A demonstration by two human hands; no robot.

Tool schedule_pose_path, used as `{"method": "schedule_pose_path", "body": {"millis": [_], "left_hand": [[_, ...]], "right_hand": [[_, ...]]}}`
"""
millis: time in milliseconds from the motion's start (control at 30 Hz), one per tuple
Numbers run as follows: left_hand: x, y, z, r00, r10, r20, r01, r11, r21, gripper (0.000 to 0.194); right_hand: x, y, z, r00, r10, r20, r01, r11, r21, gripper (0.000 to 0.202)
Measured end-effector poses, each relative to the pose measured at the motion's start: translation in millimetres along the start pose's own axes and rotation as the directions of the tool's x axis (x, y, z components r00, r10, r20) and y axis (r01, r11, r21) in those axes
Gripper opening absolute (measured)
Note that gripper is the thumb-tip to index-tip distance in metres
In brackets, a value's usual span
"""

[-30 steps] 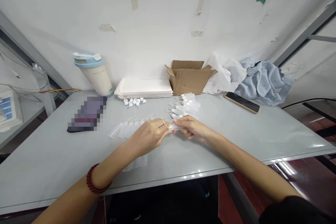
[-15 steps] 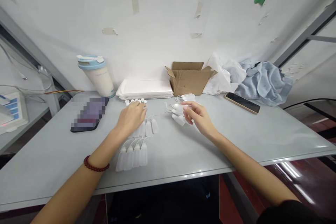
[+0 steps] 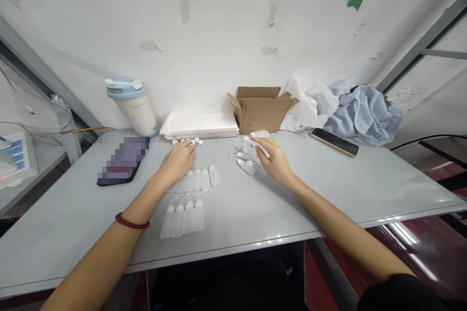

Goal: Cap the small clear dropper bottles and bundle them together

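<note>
My left hand [image 3: 178,161] reaches palm down to a row of small white caps [image 3: 197,141] near the back of the table; its fingertips are partly hidden, and whether it holds a cap cannot be made out. Below it lie a row of clear plastic bottles with thin curved tubes [image 3: 197,180] and a nearer row of similar bottles [image 3: 188,217]. My right hand [image 3: 272,156] is at a loose pile of the same bottles [image 3: 245,166], its fingers apart and reaching over the pile's back part.
Along the wall stand a lidded cup [image 3: 136,112], a stack of white sheets [image 3: 200,125], an open cardboard box [image 3: 260,112], a white plastic bag [image 3: 302,107] and a blue cloth [image 3: 365,114]. Phones lie at left [image 3: 124,160] and right [image 3: 334,142].
My left hand has moved slightly left over the caps. My right hand has shifted a little toward the back of the bottle pile. The whole view has shifted slightly.
</note>
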State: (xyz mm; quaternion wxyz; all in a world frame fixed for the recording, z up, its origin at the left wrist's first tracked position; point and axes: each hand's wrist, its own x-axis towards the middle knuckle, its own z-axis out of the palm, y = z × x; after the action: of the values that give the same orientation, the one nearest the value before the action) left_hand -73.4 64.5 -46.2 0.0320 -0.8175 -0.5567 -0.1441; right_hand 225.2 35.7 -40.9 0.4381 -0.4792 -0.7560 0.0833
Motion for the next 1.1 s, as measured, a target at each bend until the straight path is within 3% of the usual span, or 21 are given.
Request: {"method": "schedule_pose_path", "body": {"millis": [333,467,533,600,767,1100], "left_hand": [[2,4,-1.6,0.999,0.048,0.025,-0.048,0.999,-0.005,0.037],[2,5,-1.5,0.998,0.055,0.035,-0.055,0.998,-0.009,0.038],[2,7,-1.0,0.998,0.047,0.047,-0.047,0.999,-0.003,0.039],[2,8,-0.5,0.998,0.033,0.061,-0.033,0.999,0.004,0.041],[2,12,0.0,0.996,0.017,0.083,-0.017,1.000,0.007,0.043],[2,17,-0.7,0.996,0.007,0.092,-0.004,0.999,-0.032,0.044]], "right_hand": [[-1,19,4,0.999,0.027,0.035,-0.022,0.992,-0.120,0.031],[-4,7,3,0.995,-0.098,-0.010,0.095,0.979,-0.178,0.031],[-7,-7,4,0.971,-0.231,0.064,0.238,0.961,-0.143,0.033],[-12,-23,7,0.918,-0.344,0.198,0.361,0.931,-0.055,0.034],[-26,-48,23,0.781,-0.425,0.459,0.453,0.890,0.053,0.038],[-27,-50,34,0.766,-0.321,0.557,0.372,0.928,0.023,0.044]]}}
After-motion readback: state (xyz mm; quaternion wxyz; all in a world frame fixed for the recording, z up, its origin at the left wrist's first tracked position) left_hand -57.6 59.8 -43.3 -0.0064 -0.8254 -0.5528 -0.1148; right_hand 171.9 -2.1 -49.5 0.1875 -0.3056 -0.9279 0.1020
